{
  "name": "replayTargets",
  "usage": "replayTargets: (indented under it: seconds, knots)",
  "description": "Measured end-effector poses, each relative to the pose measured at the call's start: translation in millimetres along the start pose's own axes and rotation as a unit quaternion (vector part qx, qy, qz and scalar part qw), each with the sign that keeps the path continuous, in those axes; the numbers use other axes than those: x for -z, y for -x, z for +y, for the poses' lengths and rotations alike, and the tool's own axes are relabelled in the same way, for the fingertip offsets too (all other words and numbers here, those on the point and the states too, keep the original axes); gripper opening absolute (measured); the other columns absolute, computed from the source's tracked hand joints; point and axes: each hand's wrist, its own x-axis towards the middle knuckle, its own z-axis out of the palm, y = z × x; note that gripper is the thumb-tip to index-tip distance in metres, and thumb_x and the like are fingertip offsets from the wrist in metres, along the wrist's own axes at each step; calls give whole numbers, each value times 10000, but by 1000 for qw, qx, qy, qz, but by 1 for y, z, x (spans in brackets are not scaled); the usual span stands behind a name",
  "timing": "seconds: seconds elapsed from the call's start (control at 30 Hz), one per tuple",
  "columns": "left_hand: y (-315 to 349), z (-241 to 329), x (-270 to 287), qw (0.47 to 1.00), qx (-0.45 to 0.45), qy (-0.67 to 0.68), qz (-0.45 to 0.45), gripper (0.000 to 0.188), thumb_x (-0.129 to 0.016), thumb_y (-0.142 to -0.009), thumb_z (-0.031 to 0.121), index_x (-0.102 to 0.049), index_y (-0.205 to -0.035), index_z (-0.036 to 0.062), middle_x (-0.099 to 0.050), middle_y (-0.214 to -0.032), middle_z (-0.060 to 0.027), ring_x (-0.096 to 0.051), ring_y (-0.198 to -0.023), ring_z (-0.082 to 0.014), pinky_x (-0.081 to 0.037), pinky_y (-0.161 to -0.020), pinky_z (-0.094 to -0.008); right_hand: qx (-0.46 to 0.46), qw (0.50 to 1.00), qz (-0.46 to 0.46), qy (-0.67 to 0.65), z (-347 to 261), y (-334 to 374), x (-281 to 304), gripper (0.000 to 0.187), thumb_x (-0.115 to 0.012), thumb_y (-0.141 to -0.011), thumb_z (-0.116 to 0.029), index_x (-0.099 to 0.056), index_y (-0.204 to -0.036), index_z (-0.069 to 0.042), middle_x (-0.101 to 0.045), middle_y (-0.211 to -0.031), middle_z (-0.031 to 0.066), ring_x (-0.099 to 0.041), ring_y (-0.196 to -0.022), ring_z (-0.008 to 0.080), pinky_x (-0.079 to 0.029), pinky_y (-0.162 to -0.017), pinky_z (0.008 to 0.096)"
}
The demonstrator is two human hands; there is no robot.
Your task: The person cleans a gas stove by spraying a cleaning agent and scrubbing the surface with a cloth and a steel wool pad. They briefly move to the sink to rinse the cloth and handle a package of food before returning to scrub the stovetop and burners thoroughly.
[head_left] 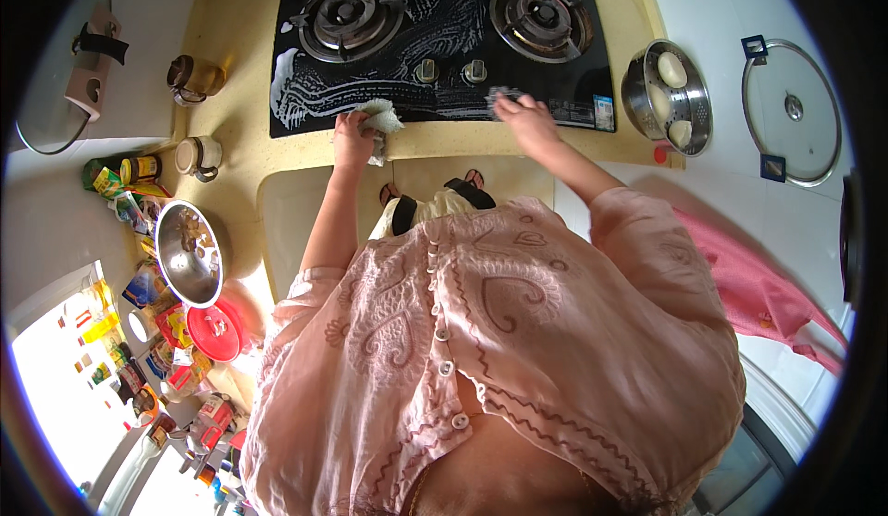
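A black glass gas stove [435, 81] with two burners is streaked with white suds, thickest on its left side. My left hand [351, 137] is closed on a pale, crumpled cloth [380, 116] at the stove's front edge, and part of the cloth hangs over that edge. Further right, my right hand [529, 120] reaches onto the glass in front of the right burner [542, 18]. Its fingers press down over a small greyish, textured patch, too blurred to name. Between the hands are two control knobs [450, 71].
A steel colander [696, 100] with pale round pieces stands right of the stove. Glass jars [198, 157], a steel bowl [215, 239], a red basin [218, 329] and several packets and bottles crowd the left counter. Pot lids [793, 107] hang on both side walls.
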Motion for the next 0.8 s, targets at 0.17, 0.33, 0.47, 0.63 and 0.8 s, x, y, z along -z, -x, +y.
replayTargets:
  seconds: [0.17,0.33,0.47,0.63,0.8]
  knots:
    - [0,5,5,1000,-8,1,0,299,-640,-621,41,-590,-915,64,-527,-903,-141,-524,-855,-314,-448,-755,-382,35,998,52,-27,-80,-43,-10,306,-426,-794,-162,-540,-1075,-124,-476,-1239,-26,-474,-955,193,-413,-755,347]
    - [-1,9,8,1000,10,-5,-10,283,-635,-633,47,-594,-912,70,-523,-918,-144,-524,-872,-321,-449,-768,-382,46,996,65,-32,-87,-66,-4,317,-419,-782,-139,-538,-1073,-98,-467,-1244,2,-477,-966,223,-404,-770,358]
    - [2,10,10,999,22,25,7,291,-633,-619,27,-593,-905,66,-534,-916,-142,-534,-853,-314,-449,-763,-369,81,996,28,-30,-93,-60,3,332,-436,-765,-127,-538,-1079,-91,-442,-1273,1,-471,-978,231,-399,-774,361]
    - [14,2,22,998,0,24,59,301,-631,-604,3,-593,-900,44,-544,-854,-144,-542,-793,-321,-454,-712,-368,108,991,-68,-27,-141,-109,17,309,-427,-792,-172,-574,-1051,-89,-419,-1297,37,-441,-1068,252,-368,-850,377]
    - [14,-23,39,995,68,30,69,289,-648,-634,60,-590,-916,38,-559,-857,-140,-559,-766,-308,-458,-689,-372,125,991,43,-8,-180,-170,-5,310,-408,-830,-177,-567,-1074,-71,-485,-1222,38,-444,-1061,228,-354,-862,379]
